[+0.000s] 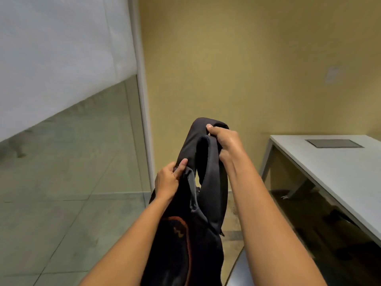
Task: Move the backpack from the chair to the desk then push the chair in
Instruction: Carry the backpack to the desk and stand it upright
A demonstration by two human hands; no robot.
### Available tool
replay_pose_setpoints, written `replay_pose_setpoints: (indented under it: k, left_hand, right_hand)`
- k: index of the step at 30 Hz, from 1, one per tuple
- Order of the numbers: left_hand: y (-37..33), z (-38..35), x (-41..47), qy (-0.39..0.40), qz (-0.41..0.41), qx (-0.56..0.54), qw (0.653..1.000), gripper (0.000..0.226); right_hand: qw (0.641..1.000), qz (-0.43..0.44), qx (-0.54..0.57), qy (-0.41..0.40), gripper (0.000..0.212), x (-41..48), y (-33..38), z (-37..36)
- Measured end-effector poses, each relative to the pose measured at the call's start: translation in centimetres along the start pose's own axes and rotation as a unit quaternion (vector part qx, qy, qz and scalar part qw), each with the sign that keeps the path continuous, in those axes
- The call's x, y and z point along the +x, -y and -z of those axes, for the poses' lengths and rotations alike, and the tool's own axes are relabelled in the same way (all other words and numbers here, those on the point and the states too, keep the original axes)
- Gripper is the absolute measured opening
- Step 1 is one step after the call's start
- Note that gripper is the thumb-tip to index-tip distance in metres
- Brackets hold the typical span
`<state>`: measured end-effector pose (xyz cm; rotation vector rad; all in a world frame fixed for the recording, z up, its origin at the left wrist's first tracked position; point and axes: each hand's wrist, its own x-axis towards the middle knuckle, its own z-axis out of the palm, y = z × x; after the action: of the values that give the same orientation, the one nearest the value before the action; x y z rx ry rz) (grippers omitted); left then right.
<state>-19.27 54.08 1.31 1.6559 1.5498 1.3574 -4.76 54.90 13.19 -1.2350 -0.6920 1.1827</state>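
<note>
A black backpack [191, 234] with an orange mark on its side hangs in the air in front of me, held up by both hands. My right hand [225, 143] is shut on the top of a padded shoulder strap, raised high. My left hand [168, 180] grips the bag's upper edge, lower and to the left. The grey desk [334, 172] stands to the right, its top level with my right forearm. A dark seat edge, perhaps the chair [237, 271], shows at the bottom between my arms.
A yellow wall [247, 69] lies straight ahead. A glass partition with a white frosted band [61, 69] and a white post runs along the left. The desk top has a grey cable flap [334, 143]. Tiled floor shows behind the glass.
</note>
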Motion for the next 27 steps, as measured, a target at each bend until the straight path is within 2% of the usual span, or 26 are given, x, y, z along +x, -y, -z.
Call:
replay_pose_setpoints:
  k: [2, 5, 8, 10, 12, 13, 14, 16, 19, 24, 27]
  left_hand:
    - [-0.1, -0.7, 2.6, -0.022, -0.01, 0.021, 0.999, 0.053]
    - [-0.1, -1.3, 6.9, -0.063, 0.004, 0.036, 0.997, 0.055]
    - [0.3, -1.8, 10.8, -0.096, 0.042, 0.044, 0.994, 0.045]
    - [0.8, -2.2, 13.1, -0.096, 0.069, 0.036, 0.992, 0.039]
    - [1.5, -2.6, 15.2, -0.096, 0.088, 0.019, 0.991, 0.042]
    - [1.8, -2.7, 16.0, -0.099, 0.098, 0.011, 0.99, 0.045]
    - [2.2, -2.9, 16.9, -0.102, 0.106, 0.003, 0.989, 0.049]
    - [2.5, -3.3, 18.6, -0.106, 0.116, -0.013, 0.987, 0.053]
    - [2.4, -4.3, 21.3, -0.106, 0.116, -0.021, 0.987, 0.052]
    - [1.7, -7.0, 26.1, -0.097, 0.098, -0.036, 0.99, 0.049]
    - [1.6, -9.1, 29.0, -0.092, 0.087, -0.042, 0.991, 0.05]
  right_hand:
    - [0.999, 0.037, -0.031, 0.003, 0.004, 2.8, 1.4, 0.0]
    - [0.989, 0.1, -0.105, -0.007, 0.013, 7.0, 2.7, -0.3]
    - [0.966, 0.151, -0.209, -0.023, 0.009, 10.8, 2.9, -1.3]
    - [0.929, 0.173, -0.325, -0.032, 0.021, 13.0, 2.3, -1.8]
    - [0.879, 0.171, -0.443, -0.035, 0.042, 14.7, 1.0, -1.7]
    - [0.871, 0.158, -0.464, -0.026, 0.052, 15.4, 0.0, -1.4]
    - [0.88, 0.139, -0.455, -0.007, 0.061, 16.0, -1.2, -0.9]
    - [0.922, 0.089, -0.376, 0.036, 0.071, 17.2, -4.2, 0.0]
    - [0.952, 0.055, -0.297, 0.043, 0.07, 18.9, -8.8, 1.7]
    - [0.937, 0.04, -0.346, 0.026, 0.067, 23.0, -12.8, 3.7]
    - [0.933, 0.091, -0.349, 0.021, 0.044, 26.6, -12.4, 3.7]
